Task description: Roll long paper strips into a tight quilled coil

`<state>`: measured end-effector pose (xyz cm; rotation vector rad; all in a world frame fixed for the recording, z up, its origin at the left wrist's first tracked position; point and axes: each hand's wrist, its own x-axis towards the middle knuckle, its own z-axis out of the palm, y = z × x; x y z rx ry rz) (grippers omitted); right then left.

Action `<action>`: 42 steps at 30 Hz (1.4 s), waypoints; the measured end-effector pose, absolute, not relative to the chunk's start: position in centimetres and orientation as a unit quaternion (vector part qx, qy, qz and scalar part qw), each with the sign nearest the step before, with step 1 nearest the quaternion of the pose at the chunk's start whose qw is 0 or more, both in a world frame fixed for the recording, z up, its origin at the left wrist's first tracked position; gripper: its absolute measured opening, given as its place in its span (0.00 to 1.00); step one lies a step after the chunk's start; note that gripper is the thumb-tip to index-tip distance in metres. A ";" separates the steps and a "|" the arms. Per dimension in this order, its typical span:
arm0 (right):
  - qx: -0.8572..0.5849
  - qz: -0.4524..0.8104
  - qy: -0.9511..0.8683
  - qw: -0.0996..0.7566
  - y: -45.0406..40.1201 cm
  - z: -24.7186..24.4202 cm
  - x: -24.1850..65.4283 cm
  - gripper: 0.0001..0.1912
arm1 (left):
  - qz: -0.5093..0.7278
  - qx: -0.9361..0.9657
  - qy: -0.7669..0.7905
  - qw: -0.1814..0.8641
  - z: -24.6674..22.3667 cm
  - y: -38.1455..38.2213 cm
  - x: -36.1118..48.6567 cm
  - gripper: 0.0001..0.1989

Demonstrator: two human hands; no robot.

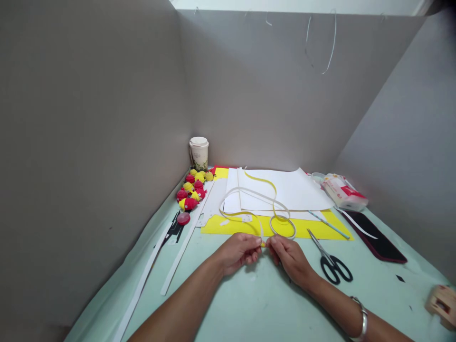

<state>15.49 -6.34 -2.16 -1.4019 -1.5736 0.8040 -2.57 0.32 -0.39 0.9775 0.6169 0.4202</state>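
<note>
In the head view, we look down on a pale green tablecloth between plain grey partition walls. Our left hand pinches a narrow paper strip, yellow on one face and white on the other, between thumb and fingers. Our right hand is just beside it, its fingertips closed together on the same strip. From our fingers the strip curls over a yellow sheet and the white sheets lying partly on it. A thin round loop sits near our right hand; we cannot tell whether it is part of the strip.

On our right, black-handled scissors lie with their points away from us, beyond them a striped stick, a dark smartphone and a tissue pack. On our left, long white strips lie beside red and yellow ornaments and a round red lid-like disc. A lidded paper cup stands upright behind the ornaments. We wear a silver bangle on our right forearm.
</note>
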 end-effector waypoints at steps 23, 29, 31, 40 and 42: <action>-0.564 0.288 -0.646 0.427 -5.8 -2.7 15.2 0.24 | 0.236 0.431 0.283 0.824 -0.2 -0.1 -2.8 0.18; -0.561 0.288 -0.630 0.452 -5.7 -2.4 15.5 0.21 | 0.224 0.418 0.285 0.833 0.1 0.1 -2.9 0.17; -0.560 0.275 -0.629 0.464 -5.8 -2.1 15.6 0.18 | 0.219 0.402 0.293 0.840 0.2 0.2 -2.9 0.16; -0.530 0.160 -0.681 0.479 -5.9 -1.8 15.4 0.11 | 0.230 0.418 0.291 0.829 0.3 0.3 -2.8 0.12; -0.520 0.133 -0.694 0.479 -6.0 -1.7 15.3 0.09 | 0.224 0.427 0.289 0.827 0.4 0.2 -2.8 0.12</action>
